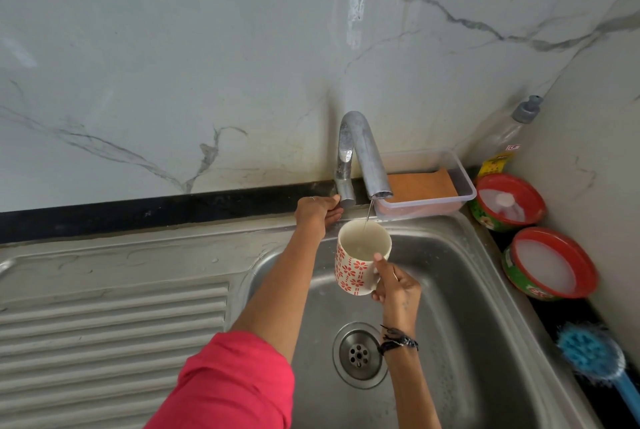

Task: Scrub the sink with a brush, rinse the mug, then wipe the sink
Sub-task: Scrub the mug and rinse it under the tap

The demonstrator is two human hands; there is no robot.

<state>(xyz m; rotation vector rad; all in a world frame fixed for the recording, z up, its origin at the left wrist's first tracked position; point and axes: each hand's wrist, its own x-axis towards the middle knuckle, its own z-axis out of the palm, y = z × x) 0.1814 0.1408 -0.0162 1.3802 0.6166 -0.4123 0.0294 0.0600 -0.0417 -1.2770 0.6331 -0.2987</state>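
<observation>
The left hand (317,212) is covering the base of the tap (360,155), so any lever there is staying hidden. The right hand (394,285) is hiding the mug's (356,260) handle. The blue brush (594,354) is running off the right edge, its handle cut short. The bottle's (509,141) label is reading too small to make out.
</observation>
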